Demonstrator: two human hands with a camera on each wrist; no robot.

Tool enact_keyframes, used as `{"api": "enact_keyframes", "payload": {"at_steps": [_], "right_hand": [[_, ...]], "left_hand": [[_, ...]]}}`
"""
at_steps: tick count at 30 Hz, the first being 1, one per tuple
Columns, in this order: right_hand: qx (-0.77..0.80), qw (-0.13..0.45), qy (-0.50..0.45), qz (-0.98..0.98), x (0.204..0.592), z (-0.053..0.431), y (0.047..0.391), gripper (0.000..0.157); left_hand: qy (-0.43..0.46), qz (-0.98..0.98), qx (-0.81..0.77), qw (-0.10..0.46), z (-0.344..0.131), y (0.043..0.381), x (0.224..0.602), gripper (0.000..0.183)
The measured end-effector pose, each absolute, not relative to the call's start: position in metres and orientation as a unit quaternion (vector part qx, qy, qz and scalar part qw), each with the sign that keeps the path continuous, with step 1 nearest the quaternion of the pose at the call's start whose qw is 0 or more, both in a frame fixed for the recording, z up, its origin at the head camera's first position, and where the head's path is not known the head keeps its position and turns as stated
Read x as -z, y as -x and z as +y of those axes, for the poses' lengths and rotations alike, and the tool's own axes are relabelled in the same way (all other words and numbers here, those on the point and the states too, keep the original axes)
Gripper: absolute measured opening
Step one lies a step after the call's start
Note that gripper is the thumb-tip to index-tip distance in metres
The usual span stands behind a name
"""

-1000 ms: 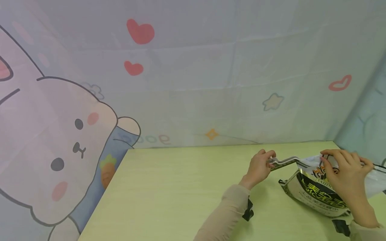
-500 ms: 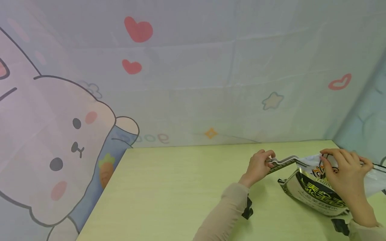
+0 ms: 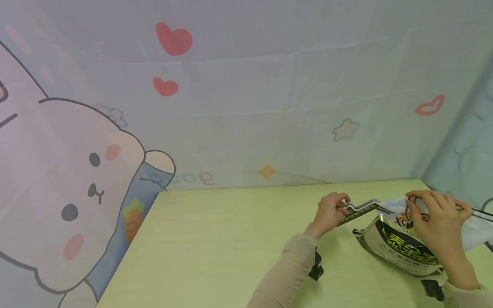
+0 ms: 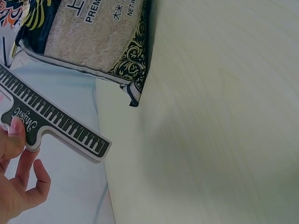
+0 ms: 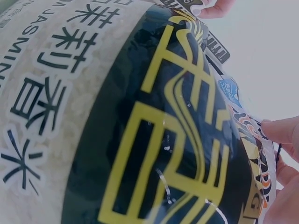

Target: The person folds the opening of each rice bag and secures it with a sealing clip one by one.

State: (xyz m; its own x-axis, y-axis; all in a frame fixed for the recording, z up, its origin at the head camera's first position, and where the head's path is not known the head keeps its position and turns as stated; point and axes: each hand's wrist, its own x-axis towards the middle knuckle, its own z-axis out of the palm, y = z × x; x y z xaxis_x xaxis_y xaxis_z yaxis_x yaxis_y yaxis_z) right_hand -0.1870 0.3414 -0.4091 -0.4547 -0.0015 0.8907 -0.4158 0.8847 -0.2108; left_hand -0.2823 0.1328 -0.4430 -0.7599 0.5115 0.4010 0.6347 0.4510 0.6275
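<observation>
A bag of jasmine rice [image 3: 408, 252], with a dark band, yellow lettering and a clear window, leans on the table at the right. My right hand [image 3: 443, 226] pinches its white upper part between thumb and fingers. To the left, my left hand [image 3: 329, 214] holds a dark clip [image 3: 360, 211] printed with piano keys and the word Music. In the left wrist view, the thumb and a finger pinch the handle of the clip [image 4: 60, 114]. The clip's far end is close to the bag's top edge; whether they touch, I cannot tell. Rice bag lettering [image 5: 163, 121] fills the right wrist view.
The pale yellow-green table [image 3: 231, 239] stretches left of the bag. Behind it hangs a cloth backdrop [image 3: 246, 107] with hearts, a star and a cartoon rabbit [image 3: 88, 179]. Black straps [image 3: 316, 267] show at the wrists.
The clip in my left hand has tilted, its near end dipping so more of the key print shows. My right hand keeps its pinch on the rice bag. The head view has shifted slightly.
</observation>
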Motion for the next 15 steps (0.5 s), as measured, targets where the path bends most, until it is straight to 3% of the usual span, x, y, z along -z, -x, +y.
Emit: {"api": "enact_keyframes", "payload": {"at_steps": [15], "right_hand": [[-0.206,0.511,-0.128,-0.824,0.4098,0.3416,0.1865,0.07]], "left_hand": [[0.346,-0.846,0.393,0.1,0.1404,0.2785,0.4407,0.03]]}}
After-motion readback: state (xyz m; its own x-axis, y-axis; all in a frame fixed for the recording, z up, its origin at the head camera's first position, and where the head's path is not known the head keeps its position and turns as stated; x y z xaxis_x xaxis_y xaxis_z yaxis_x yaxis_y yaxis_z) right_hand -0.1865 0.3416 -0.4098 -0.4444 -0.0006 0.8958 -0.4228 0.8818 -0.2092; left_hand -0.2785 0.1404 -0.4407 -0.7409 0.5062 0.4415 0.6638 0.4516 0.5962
